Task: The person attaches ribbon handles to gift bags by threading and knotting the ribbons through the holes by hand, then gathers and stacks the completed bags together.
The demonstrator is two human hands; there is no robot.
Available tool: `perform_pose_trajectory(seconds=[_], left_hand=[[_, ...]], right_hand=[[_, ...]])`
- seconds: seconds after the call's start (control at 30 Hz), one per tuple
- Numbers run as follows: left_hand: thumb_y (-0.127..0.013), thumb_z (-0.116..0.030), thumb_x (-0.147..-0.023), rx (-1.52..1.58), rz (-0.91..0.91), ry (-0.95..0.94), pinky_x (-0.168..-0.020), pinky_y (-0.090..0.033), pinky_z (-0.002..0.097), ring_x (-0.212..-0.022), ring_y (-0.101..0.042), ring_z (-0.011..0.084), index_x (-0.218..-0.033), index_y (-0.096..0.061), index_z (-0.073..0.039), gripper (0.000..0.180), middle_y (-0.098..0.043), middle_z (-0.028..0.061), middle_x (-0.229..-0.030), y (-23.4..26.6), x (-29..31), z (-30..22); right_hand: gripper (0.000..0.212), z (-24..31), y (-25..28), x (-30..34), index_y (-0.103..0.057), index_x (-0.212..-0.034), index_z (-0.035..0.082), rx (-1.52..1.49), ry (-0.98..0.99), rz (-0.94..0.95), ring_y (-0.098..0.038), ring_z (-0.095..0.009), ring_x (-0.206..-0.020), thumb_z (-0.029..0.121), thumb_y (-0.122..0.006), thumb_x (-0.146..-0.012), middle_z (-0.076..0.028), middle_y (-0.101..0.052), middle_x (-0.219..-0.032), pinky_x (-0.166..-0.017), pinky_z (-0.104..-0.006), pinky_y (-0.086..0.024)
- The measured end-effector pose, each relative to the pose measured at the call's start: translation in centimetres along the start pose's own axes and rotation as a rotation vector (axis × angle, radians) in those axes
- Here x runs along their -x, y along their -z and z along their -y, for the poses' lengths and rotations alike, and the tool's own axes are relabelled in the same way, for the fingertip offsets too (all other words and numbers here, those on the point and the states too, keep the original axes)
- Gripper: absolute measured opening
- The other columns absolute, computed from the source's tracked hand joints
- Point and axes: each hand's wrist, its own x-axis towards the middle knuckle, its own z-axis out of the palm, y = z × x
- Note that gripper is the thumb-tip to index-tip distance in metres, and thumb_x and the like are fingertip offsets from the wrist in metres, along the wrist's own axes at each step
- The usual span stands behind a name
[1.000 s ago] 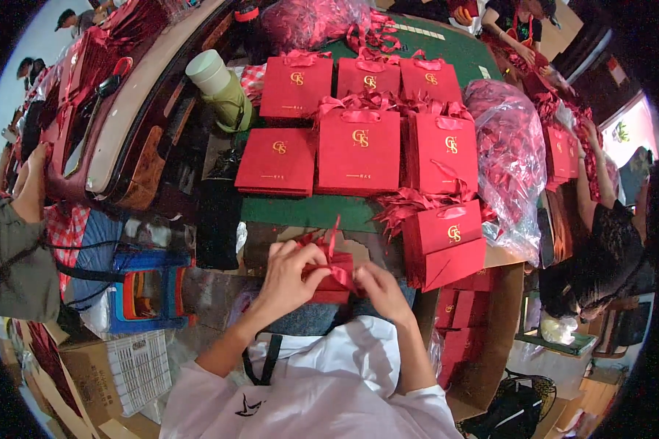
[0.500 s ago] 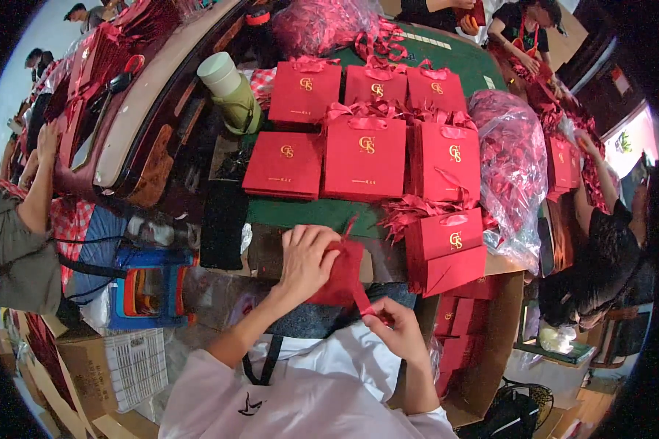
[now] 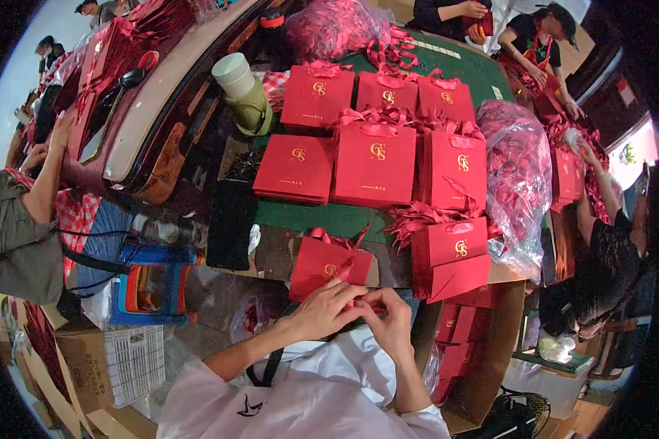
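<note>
Pinching something red, probably the end of the ribbon slanting near-to-far across the bag, between the pressed-together fingertips of the left hand and right hand. Having the red bag lying at the tabletop's near edge, just beyond and left of those fingertips. Overlapping the bag's near side with the left hand, the nearer one.

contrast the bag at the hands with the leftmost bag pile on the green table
The bag has ribbon at its top; the leftmost pile shows none there. The left hand partly covers the bag; no hand touches the pile. The bag looks single; the pile is layered. Both are red with gold marks.
</note>
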Motion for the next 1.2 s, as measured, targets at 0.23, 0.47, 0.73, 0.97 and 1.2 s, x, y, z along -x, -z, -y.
perform_pose_trajectory(seconds=[0.23, 0.47, 0.73, 0.97, 1.2], left_hand=[[-0.071, -0.014, -0.087, 0.035, -0.091, 0.055, -0.07, -0.049, 0.0365, -0.08, -0.066, 0.0225, -0.092, -0.071, -0.004, 0.011, -0.069, 0.0073, -0.084, -0.8, 0.0, 1.6], [-0.059, -0.012, -0.098, 0.556, -0.389, 0.316, -0.062, -0.045, 0.0222, -0.076, -0.055, 0.0024, -0.104, -0.067, 0.002, 0.017, -0.067, -0.0022, -0.086, -1.9, -0.1, 2.7], [-0.059, -0.018, -0.099, 0.885, -0.331, 0.579, -0.06, -0.04, 0.0181, -0.07, -0.05, 0.0001, -0.099, -0.067, -0.003, 0.017, -0.059, -0.0068, -0.078, -1.1, 0.0, 1.3], [-0.067, -0.021, -0.094, 0.747, -0.273, 0.581, -0.064, -0.044, 0.0212, -0.075, -0.055, 0.0028, -0.094, -0.069, -0.004, 0.018, -0.064, -0.0038, -0.082, -1.1, 0.0, 1.4], [-0.072, -0.016, -0.085, 0.494, -0.264, 0.345, -0.071, -0.048, 0.0276, -0.079, -0.062, 0.0087, -0.091, -0.066, 0.001, 0.018, -0.069, 0.004, -0.084, -2.6, -0.1, 1.9]], right_hand=[[0.013, -0.7, -0.7, -1.7, -0.065, -0.09, -0.001, -0.137, 0.002, -0.167, -0.063, -0.017, -0.077, 0.001, -0.074, -0.081, -0.01, -0.066, -0.086, -0.072, -0.0283, -0.05], [0.005, 0.8, -0.5, -1.1, -0.064, -0.09, 0.001, -0.106, 0.08, -0.261, -0.056, -0.008, -0.079, 0.002, -0.068, -0.088, -0.001, -0.061, -0.084, -0.074, -0.0238, -0.047], [0.018, -2.9, -2.7, -0.2, -0.059, -0.113, -0.002, -0.463, -0.047, -0.166, -0.06, -0.01, -0.088, 0.011, -0.057, -0.1, -0.005, -0.063, -0.096, -0.08, -0.0249, -0.05], [0.018, -0.5, -1.4, -1.1, -0.065, -0.111, 0.001, -0.105, 0.156, -0.155, -0.063, -0.018, -0.091, 0.005, -0.062, -0.094, -0.01, -0.066, -0.098, -0.082, -0.0289, -0.05], [0.017, 0.4, -1.0, -1.8, -0.071, -0.102, 0.002, -0.082, 0.255, -0.103, -0.064, -0.026, -0.092, 0.004, -0.07, -0.085, -0.013, -0.068, -0.099, -0.083, -0.0345, -0.05]])
